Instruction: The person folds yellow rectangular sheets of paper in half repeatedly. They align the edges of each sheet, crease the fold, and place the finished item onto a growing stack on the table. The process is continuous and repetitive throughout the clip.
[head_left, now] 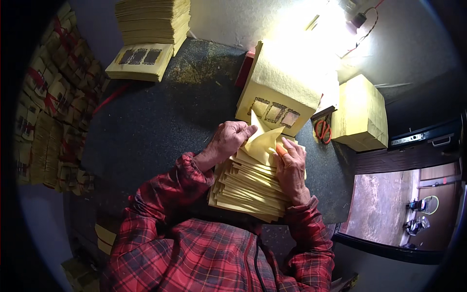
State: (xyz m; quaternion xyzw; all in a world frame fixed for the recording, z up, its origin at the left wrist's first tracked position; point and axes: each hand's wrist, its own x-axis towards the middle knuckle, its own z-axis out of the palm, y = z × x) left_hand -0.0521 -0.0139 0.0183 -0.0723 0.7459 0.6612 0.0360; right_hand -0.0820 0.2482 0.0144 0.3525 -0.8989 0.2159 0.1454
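A yellow paper sheet (262, 144), partly folded with raised pointed corners, lies at the top of a fanned stack of yellow paper (248, 189) on the dark table. My left hand (229, 140) pinches the sheet's left side between thumb and fingers. At its right side, my right hand (292, 168) has its fingers bent and closed on the edge, with an orange cover on one finger. The right fingertips are partly hidden by paper. Just beyond both hands stands a thick pile of yellow paper (258, 87) with three dark-framed printed panels facing me.
Red-handled scissors (323, 130) lie right of the pile, beside a yellow paper block (357, 114). A bright lamp (359, 20) glares at the back. Tall paper stacks (151, 22) stand far left; tied bundles (53, 97) line the left wall. Right, an open doorway (384, 204) shows a motorbike.
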